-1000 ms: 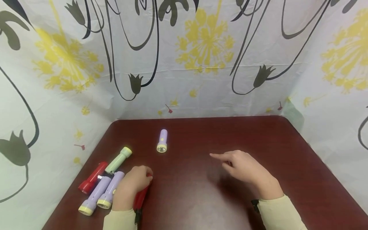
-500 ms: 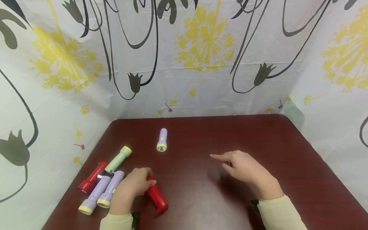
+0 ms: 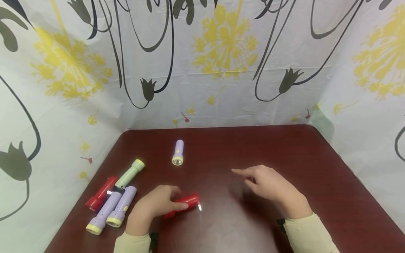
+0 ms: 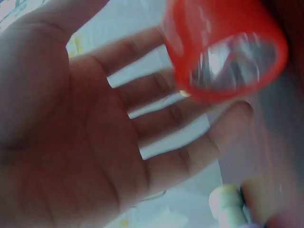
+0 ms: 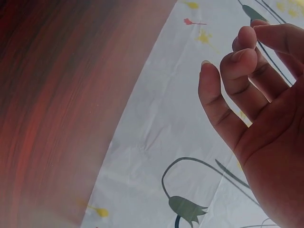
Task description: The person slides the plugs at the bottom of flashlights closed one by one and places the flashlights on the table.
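Observation:
My left hand (image 3: 156,203) grips a red flashlight (image 3: 191,200) low over the table, its tail with a pale strap or clip pointing right. In the left wrist view the flashlight's wide head (image 4: 190,28) shows a silvery reflector, with the fingers (image 4: 156,90) stretched behind it. To the right, my right hand (image 3: 269,182) stays over the table holding nothing, index finger pointing left and the other fingers loosely curled. The right wrist view shows the same bent fingers (image 5: 237,66) against the patterned cloth.
Left of the left hand lie a second red flashlight (image 3: 102,194), a green one (image 3: 129,174) and two lavender ones, one outer (image 3: 105,213) and one inner (image 3: 122,206). A smaller lavender flashlight (image 3: 178,151) lies farther back. Floral cloth (image 3: 196,88) surrounds the dark red table (image 3: 253,147).
The red flashlight in my left hand has come out from beside the wrist and swung round, its tail now pointing right. The left hand has shifted slightly right. The right hand stays put.

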